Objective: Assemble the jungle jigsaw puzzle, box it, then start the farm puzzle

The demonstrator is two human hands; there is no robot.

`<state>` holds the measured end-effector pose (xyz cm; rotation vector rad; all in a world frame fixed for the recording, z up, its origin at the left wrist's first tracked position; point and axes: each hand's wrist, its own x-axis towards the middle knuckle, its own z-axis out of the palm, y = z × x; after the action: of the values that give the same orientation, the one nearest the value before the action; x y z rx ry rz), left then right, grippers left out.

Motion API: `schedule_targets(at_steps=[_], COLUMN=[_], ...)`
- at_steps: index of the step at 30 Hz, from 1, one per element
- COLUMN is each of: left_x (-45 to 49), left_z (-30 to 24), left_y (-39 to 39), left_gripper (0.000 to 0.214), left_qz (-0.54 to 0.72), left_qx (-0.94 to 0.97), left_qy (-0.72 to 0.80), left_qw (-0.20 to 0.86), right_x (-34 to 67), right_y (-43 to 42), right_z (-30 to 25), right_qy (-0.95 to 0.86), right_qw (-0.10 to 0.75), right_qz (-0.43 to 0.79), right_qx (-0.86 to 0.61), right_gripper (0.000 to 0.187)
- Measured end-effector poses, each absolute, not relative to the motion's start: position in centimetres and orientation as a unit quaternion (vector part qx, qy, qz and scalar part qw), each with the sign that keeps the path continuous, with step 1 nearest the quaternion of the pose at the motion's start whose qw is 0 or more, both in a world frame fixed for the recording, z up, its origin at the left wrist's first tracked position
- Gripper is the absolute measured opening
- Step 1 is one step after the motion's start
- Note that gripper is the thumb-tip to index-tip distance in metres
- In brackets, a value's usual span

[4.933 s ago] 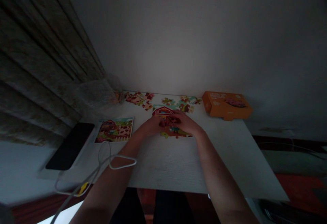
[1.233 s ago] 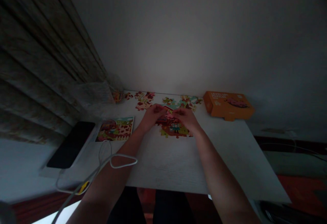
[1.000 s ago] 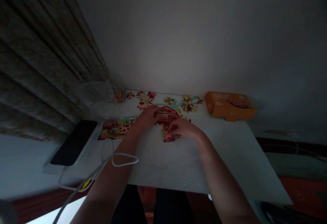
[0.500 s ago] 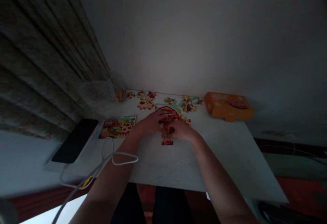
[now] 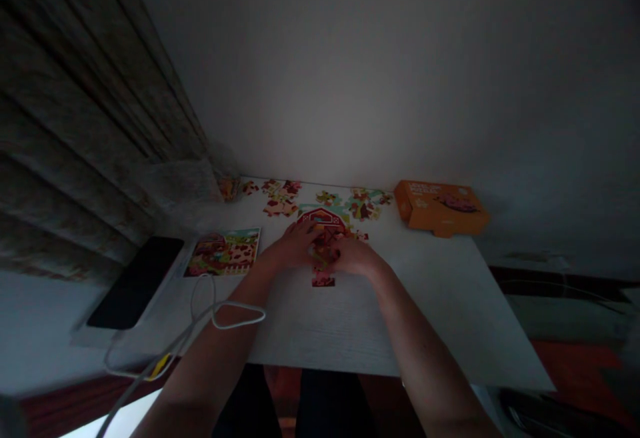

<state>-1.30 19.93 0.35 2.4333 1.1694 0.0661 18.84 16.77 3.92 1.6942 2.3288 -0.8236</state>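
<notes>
A partly joined jigsaw puzzle [image 5: 323,217] with a red barn lies on the white table, and a narrow strip of pieces [image 5: 323,279] runs from it toward me. My left hand [image 5: 295,245] rests at its left side, fingers stretched over the barn pieces and apart. From the right, my right hand [image 5: 353,255] reaches in with its fingers bent and closed at a puzzle piece in the lower middle; its fingertips are dim and partly hidden. Both hands touch the puzzle. Left of them lies a picture card [image 5: 223,251] showing the barn and a spotted cow.
Loose puzzle pieces [image 5: 280,199] lie along the back, with more pieces [image 5: 364,205] to the right. An orange puzzle box [image 5: 443,208] stands at the back right. A black phone [image 5: 137,283] lies at the left edge, and a white cable [image 5: 240,315] loops above my left forearm.
The view has shifted slightly, so the table things appear a little farther left. My right hand has lowered against the puzzle; the left hand's fingers look more spread.
</notes>
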Motion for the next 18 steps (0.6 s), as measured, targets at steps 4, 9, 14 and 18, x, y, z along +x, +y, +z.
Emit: schedule_targets(at_steps=[4, 9, 14, 18], left_x=[-1.28, -1.27, -1.17, -1.21], left_z=[-0.1, -0.14, -0.13, -0.13], left_y=[19.88, 19.82, 19.84, 19.98], left_gripper=[0.085, 0.088, 0.095, 0.095], left_qz=[0.038, 0.05, 0.048, 0.044], left_qx=[0.881, 0.874, 0.87, 0.871], left_qy=[0.418, 0.426, 0.432, 0.429], left_qw=[0.217, 0.228, 0.233, 0.234], right_x=[18.84, 18.75, 18.62, 19.16], right_y=[16.6, 16.68, 16.91, 17.19], right_z=[4.21, 4.53, 4.23, 3.62], right_qy=[0.773, 0.759, 0.757, 0.761], right_qw=[0.083, 0.099, 0.101, 0.07], right_qz=[-0.261, -0.253, -0.261, -0.283], right_qx=[0.572, 0.591, 0.59, 0.579], right_gripper=[0.053, 0.063, 0.06, 0.047])
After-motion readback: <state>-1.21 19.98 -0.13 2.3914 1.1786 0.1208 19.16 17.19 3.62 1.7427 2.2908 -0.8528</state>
